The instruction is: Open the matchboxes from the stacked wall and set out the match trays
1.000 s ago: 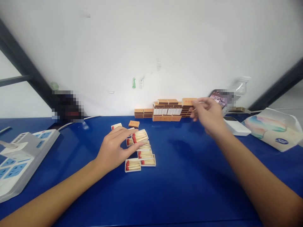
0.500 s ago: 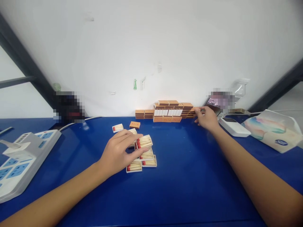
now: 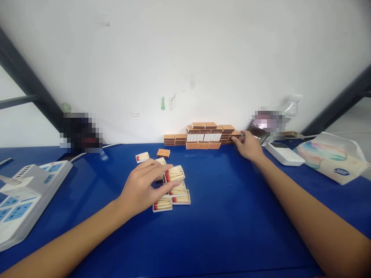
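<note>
My left hand [image 3: 142, 183] is closed around the top matchbox tray [image 3: 175, 173], index finger along its far edge and thumb along its near edge. That tray is full of red-headed matches and rests on several similar open trays [image 3: 181, 200], part of them hidden by my fingers. Farther back, my right hand [image 3: 248, 146] grips an orange matchbox [image 3: 235, 134] at the right end of the matchbox wall [image 3: 203, 145], thumb in front and fingers behind. A loose orange matchbox [image 3: 163, 153] and a filled tray [image 3: 142, 157] lie behind my left hand.
A white power strip [image 3: 34, 200] takes up the left side of the blue table [image 3: 220, 231]. At the right are a phone [image 3: 257, 129], a white device [image 3: 285, 154], a tissue pack [image 3: 333, 158] and a clear bottle [image 3: 292, 106]. A white wall [image 3: 185, 46] stands behind.
My right hand has shifted slightly left, its thumb now lower against the end of the matchbox wall. The left hand stays on the tray. The whole view has shifted a little.
</note>
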Motion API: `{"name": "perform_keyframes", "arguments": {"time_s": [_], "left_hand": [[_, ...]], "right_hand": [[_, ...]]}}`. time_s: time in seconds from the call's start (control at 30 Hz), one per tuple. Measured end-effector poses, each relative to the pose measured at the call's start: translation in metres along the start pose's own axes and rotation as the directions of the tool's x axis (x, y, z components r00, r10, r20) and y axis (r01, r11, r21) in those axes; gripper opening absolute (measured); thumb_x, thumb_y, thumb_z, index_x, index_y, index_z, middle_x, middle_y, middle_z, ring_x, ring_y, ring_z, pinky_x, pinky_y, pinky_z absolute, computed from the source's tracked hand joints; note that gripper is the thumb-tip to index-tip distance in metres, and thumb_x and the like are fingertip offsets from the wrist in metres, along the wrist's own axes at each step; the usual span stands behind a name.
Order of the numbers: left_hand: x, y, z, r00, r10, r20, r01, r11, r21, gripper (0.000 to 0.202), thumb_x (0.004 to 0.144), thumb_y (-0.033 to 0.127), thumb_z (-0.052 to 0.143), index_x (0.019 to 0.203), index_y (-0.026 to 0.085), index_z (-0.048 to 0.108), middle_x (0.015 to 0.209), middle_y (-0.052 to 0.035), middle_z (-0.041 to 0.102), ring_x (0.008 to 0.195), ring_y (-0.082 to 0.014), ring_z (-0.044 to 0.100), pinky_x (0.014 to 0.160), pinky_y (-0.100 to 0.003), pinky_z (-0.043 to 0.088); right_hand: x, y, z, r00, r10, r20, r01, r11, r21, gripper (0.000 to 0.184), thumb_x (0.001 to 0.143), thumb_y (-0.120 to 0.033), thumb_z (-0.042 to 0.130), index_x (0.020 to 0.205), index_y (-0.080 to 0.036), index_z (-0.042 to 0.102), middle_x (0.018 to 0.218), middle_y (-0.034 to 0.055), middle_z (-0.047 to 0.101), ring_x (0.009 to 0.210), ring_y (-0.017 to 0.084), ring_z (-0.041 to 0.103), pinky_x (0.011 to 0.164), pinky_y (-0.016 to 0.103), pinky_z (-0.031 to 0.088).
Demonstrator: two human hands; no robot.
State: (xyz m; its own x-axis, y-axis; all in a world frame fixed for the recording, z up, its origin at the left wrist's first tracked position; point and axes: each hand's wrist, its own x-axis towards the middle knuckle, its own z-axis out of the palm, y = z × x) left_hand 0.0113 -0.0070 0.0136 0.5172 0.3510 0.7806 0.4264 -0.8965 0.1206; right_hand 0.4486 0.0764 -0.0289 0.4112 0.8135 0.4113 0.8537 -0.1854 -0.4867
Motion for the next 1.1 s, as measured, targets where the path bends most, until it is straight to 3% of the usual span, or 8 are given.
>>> {"name": "perform_keyframes", "arguments": {"time_s": [0.13,0.3,0.53,0.77,0.83,0.9,1.0,1.1], "left_hand": [[-0.001,0.0,0.0,1.0,-0.012,0.021,0.012,1.0,-0.005,0.035,0.09,0.036,0.08,0.12,0.019,0.073,0.097,-0.0087,0.079,0.09,-0.0236,0.074,0.081,-0.04,0.063],[0.0,0.001,-0.001,0.998,0.007,0.065,-0.004,0.999,-0.054,0.034,0.09,0.038,0.08,0.119,0.02,0.074,0.087,-0.0056,0.077,0.085,-0.0216,0.072,0.079,-0.038,0.062],[-0.002,0.002,-0.002,0.994,0.068,0.086,-0.064,0.996,-0.056,0.038,0.087,0.039,0.083,0.118,0.018,0.073,0.086,-0.0047,0.074,0.083,-0.0199,0.072,0.079,-0.035,0.061],[-0.003,-0.017,-0.003,0.965,-0.212,0.153,0.198,0.975,0.103,0.051,0.091,0.051,0.076,0.13,0.023,0.061,0.114,-0.006,0.078,0.105,-0.0266,0.076,0.094,-0.044,0.06],[-0.003,-0.019,-0.003,0.953,-0.238,0.186,0.226,0.97,0.087,0.049,0.093,0.051,0.074,0.131,0.024,0.059,0.118,-0.0064,0.077,0.109,-0.0274,0.074,0.095,-0.045,0.059],[-0.002,-0.016,-0.001,0.953,-0.221,0.207,0.215,0.975,0.051,0.05,0.095,0.048,0.072,0.136,0.024,0.055,0.122,-0.0081,0.075,0.112,-0.0272,0.073,0.096,-0.046,0.059],[-0.004,-0.011,0.002,0.96,-0.171,0.22,0.174,0.985,0.003,0.055,0.098,0.045,0.069,0.144,0.024,0.048,0.126,-0.0103,0.073,0.114,-0.0266,0.072,0.098,-0.046,0.057],[-0.007,-0.007,0.004,0.966,-0.126,0.225,0.133,0.991,-0.015,0.059,0.099,0.044,0.068,0.148,0.024,0.043,0.125,-0.0101,0.073,0.119,-0.0273,0.069,0.1,-0.047,0.056]], "right_hand": [[-0.001,-0.003,-0.001,0.998,0.024,0.062,-0.023,1.0,-0.014,0.032,0.097,-0.042,0.058,0.112,-0.015,0.068,0.084,0.0095,0.074,0.078,0.026,0.067,0.074,0.036,0.047],[-0.002,-0.008,-0.004,0.997,0.009,0.081,-0.01,1.0,0.001,0.032,0.096,-0.039,0.059,0.115,-0.015,0.068,0.08,0.0084,0.073,0.077,0.026,0.068,0.074,0.036,0.048],[-0.016,-0.031,-0.025,0.974,0.011,-0.228,0.0,0.999,0.044,0.044,0.092,-0.036,0.062,0.13,-0.013,0.064,0.089,0.0112,0.075,0.09,0.03,0.069,0.086,0.04,0.05],[-0.042,-0.077,-0.037,0.954,-0.125,-0.272,0.17,0.974,0.147,0.024,0.092,-0.028,0.061,0.112,-0.019,0.069,0.075,0.0041,0.067,0.072,0.023,0.063,0.078,0.036,0.049],[-0.059,-0.101,-0.038,0.972,-0.146,-0.186,0.199,0.929,0.311,0.021,0.092,-0.034,0.063,0.105,-0.019,0.07,0.076,0.0035,0.066,0.068,0.02,0.061,0.072,0.034,0.049],[-0.085,-0.13,-0.037,0.963,-0.242,0.114,0.136,0.81,0.571,0.03,0.093,-0.047,0.065,0.105,-0.02,0.069,0.082,0.0038,0.069,0.062,0.017,0.059,0.059,0.031,0.047],[-0.13,-0.17,-0.033,0.723,-0.461,0.515,-0.082,0.682,0.727,0.04,0.095,-0.058,0.063,0.112,-0.022,0.066,0.089,0.0027,0.072,0.053,0.012,0.054,0.049,0.029,0.043],[-0.154,-0.191,-0.027,0.68,-0.506,0.53,-0.116,0.639,0.76,0.036,0.097,-0.055,0.063,0.103,-0.02,0.068,0.086,0.003,0.072,0.062,0.013,0.059,0.056,0.028,0.046]]}}
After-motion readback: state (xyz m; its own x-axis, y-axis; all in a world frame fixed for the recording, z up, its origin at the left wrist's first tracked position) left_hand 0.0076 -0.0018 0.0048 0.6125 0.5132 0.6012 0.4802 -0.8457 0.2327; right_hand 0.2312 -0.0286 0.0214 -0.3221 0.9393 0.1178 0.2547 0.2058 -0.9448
